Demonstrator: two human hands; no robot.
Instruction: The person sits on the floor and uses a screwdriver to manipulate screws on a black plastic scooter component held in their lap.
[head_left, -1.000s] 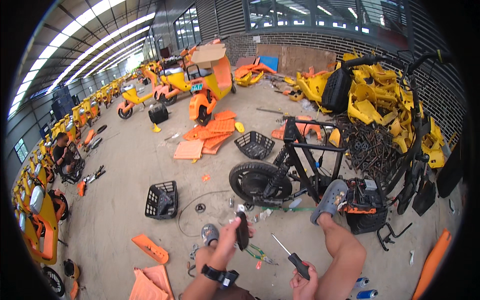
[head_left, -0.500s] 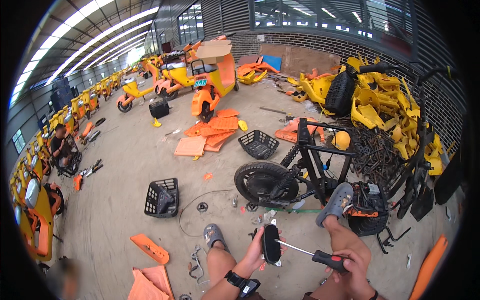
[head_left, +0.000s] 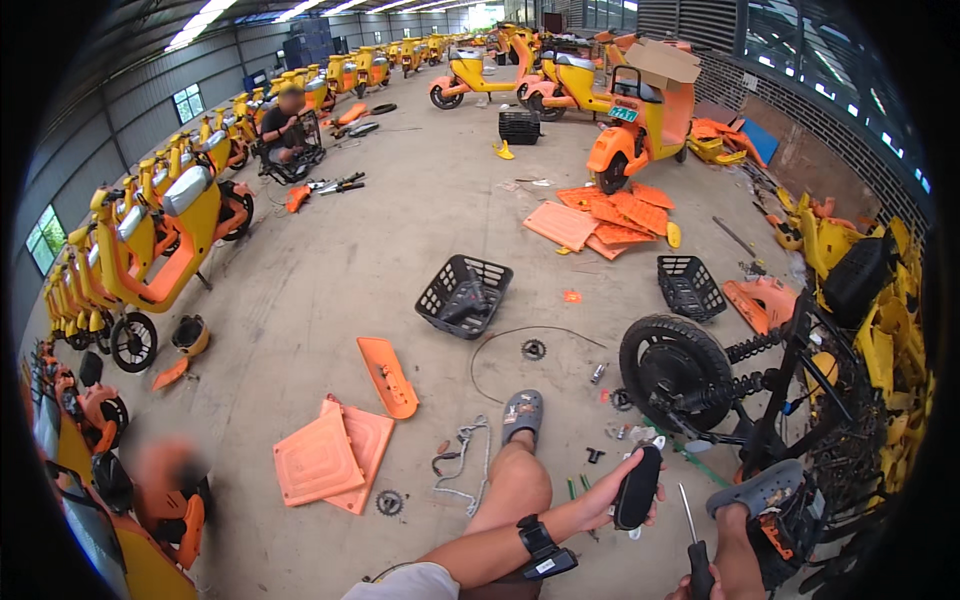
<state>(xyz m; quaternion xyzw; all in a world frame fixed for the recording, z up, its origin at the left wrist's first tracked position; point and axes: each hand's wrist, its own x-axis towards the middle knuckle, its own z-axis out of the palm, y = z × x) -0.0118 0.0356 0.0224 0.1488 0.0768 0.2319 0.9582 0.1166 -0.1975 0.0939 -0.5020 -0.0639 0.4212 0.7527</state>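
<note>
My left hand (head_left: 612,490) is closed around a black oval part (head_left: 638,487) with pale metal tabs at both ends. It holds the part upright between my legs, and I cannot tell what it belongs to. My right hand (head_left: 692,590), partly cut off by the lower edge, grips a screwdriver (head_left: 700,570) by its dark handle. The shaft points up and slightly left, its tip apart from the black part. Close to my left hand lie a small black fitting (head_left: 595,456) and thin green pieces on the floor.
A stripped scooter frame with a wheel (head_left: 675,370) stands right, beside a yellow panel heap (head_left: 905,330). Ahead are a black basket (head_left: 465,296), an orange panel (head_left: 388,378) and a sprocket (head_left: 533,350). Scooters (head_left: 160,240) line the left, where a person (head_left: 285,130) sits.
The view has swung left. The screwdriver tip has come away from the black part, and my right hand is lower, near the picture's edge. My left hand still holds the part.
</note>
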